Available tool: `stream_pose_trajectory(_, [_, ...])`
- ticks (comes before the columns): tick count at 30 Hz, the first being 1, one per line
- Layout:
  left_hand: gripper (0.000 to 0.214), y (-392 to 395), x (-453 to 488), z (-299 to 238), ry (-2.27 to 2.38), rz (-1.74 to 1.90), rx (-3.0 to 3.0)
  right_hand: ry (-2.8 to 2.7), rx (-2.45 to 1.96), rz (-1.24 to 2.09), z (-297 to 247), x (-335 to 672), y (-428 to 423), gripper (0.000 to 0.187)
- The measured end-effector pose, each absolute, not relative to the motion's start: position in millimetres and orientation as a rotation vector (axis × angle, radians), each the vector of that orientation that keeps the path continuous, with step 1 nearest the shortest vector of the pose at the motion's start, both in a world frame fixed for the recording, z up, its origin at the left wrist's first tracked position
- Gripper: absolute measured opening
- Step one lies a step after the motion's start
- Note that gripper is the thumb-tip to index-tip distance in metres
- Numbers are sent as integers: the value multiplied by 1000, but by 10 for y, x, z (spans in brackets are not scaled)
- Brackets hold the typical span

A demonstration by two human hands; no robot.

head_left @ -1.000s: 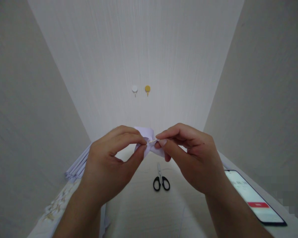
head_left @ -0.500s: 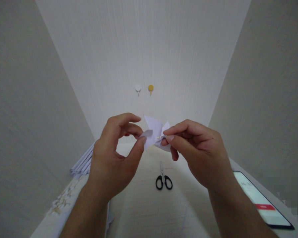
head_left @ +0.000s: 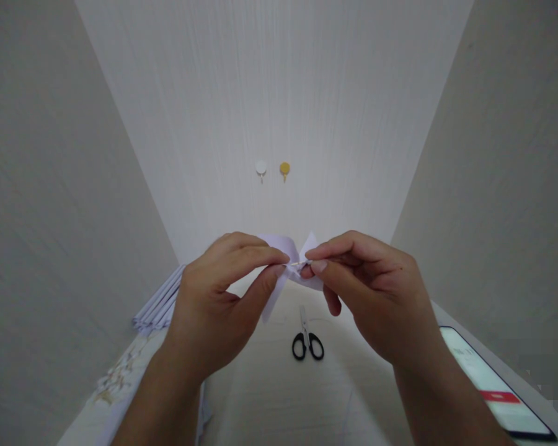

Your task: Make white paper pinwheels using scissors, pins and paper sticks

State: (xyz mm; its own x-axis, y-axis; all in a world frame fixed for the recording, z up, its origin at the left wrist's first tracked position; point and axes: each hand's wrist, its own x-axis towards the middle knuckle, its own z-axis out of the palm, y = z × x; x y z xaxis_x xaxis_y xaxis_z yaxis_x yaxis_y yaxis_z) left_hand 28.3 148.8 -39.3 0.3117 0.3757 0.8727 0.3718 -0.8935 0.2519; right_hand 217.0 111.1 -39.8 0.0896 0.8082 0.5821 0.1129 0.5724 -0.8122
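Both my hands are raised above the table, pinching a small folded piece of white paper (head_left: 294,251) between them. My left hand (head_left: 223,297) grips the paper's left part between thumb and forefinger. My right hand (head_left: 372,291) pinches a thin pin-like metal piece (head_left: 299,264) that goes into the paper at its middle. Flaps of the paper stick up between my fingertips and one hangs down below my left thumb.
Black-handled scissors (head_left: 307,337) lie on the pale table (head_left: 279,396) below my hands. A phone (head_left: 490,384) with a lit screen lies at the right edge. A stack of white paper (head_left: 160,306) rests at the left by the wall. Two round hooks, white (head_left: 261,168) and yellow (head_left: 284,168), are on the far wall.
My left fingers opened and let the paper flaps spread, then closed again on the paper. Both hands dropped slightly and stayed close together.
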Motion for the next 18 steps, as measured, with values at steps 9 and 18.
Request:
stream_pose_trajectory(9, [12, 1476, 247, -373, 688, 1551, 2462, -1439, -814, 713, -412, 2182, 1101, 7])
stream_pose_trajectory(18, [12, 1480, 244, -392, 678, 1546, 2470, -1414, -758, 750, -436, 2195, 1117, 9])
